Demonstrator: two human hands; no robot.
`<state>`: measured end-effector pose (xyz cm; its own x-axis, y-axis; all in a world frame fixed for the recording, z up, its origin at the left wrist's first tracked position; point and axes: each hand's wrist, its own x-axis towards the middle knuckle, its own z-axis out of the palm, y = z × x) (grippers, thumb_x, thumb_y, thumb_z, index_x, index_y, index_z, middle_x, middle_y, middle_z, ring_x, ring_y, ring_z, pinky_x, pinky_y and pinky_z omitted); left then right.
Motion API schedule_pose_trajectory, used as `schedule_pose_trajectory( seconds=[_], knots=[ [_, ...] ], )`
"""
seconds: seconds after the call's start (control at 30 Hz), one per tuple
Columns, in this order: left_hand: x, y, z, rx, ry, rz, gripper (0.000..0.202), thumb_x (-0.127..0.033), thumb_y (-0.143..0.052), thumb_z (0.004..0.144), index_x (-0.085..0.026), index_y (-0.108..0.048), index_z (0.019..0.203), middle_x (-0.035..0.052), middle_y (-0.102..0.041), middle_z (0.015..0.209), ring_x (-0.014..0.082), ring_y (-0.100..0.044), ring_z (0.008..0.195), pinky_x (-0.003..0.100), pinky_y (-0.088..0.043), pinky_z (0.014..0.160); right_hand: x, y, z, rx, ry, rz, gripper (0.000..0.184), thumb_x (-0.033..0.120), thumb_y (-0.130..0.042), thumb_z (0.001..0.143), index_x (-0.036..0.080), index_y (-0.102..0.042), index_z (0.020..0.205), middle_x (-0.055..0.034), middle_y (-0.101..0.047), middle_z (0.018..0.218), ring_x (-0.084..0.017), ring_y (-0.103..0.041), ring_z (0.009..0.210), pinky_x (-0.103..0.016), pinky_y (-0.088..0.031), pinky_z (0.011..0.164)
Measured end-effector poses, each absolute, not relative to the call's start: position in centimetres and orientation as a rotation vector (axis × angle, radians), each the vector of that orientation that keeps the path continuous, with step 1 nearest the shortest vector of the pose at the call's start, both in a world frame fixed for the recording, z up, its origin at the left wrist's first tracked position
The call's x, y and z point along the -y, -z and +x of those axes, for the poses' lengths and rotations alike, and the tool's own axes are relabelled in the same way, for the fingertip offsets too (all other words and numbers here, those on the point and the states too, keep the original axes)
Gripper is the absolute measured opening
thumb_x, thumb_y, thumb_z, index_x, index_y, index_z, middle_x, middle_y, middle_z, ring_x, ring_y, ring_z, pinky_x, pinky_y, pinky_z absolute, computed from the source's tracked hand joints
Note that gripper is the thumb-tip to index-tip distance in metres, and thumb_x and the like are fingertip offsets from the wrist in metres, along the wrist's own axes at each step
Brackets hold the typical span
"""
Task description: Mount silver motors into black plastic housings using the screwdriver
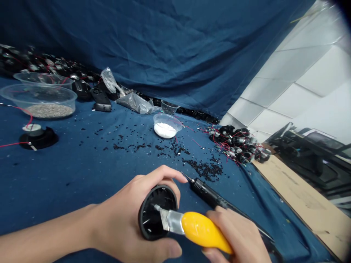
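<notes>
My left hand (131, 219) is wrapped round a black cup-shaped plastic housing (150, 226), its open side facing me. In my right hand (241, 233) is a brush (201, 228) with a yellow handle and a metal ferrule. Its short tip, with a pale blob on it, reaches into the housing's opening. Behind the right hand runs a black electric screwdriver (210, 193), its bit pointing at my left index finger. Whether the right hand also touches the screwdriver, I cannot tell. Several small black pieces (205, 168) lie scattered beyond the hands.
A clear bowl of white material (165, 129) stands mid-table. At left are a tub of small metallic parts (51, 110) and a black part with red wires (38, 138). Wired black assemblies (238, 142) are heaped at right, near cardboard (296, 204). A plastic bag (134, 102) lies behind.
</notes>
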<state>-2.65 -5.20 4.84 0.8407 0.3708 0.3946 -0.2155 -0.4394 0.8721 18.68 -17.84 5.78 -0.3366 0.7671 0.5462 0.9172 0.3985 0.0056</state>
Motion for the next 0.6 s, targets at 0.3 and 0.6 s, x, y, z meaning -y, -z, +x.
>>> schedule_pose_trajectory(
  seconds=[0.3, 0.6],
  knots=[
    [5.24, -4.92, -2.51, -0.143, -0.714, 1.965, 0.061, -0.014, -0.065, 0.073, -0.025, -0.030, 0.121, -0.0042, -0.059, 0.087, 0.0077, -0.057, 0.060, 0.019, -0.046, 0.059, 17.37, -5.78, 17.84, 2.205, 0.500, -1.378, 0.041, 0.049, -0.026, 0.103, 0.020, -0.048, 0.084, 0.0016, -0.057, 0.054, -0.012, -0.054, 0.042, -0.026, -0.039, 0.043],
    [5.19, -4.74, -2.73, -0.128, -0.722, 1.977, 0.060, -0.016, -0.066, 0.074, -0.026, -0.031, 0.121, -0.0040, -0.059, 0.087, 0.0081, -0.056, 0.061, 0.019, -0.046, 0.059, 17.34, -5.47, 17.88, 2.155, 0.592, -1.403, 0.043, 0.052, -0.026, 0.102, 0.021, -0.050, 0.085, 0.0003, -0.062, 0.058, -0.013, -0.061, 0.047, -0.025, -0.045, 0.045]
  ],
)
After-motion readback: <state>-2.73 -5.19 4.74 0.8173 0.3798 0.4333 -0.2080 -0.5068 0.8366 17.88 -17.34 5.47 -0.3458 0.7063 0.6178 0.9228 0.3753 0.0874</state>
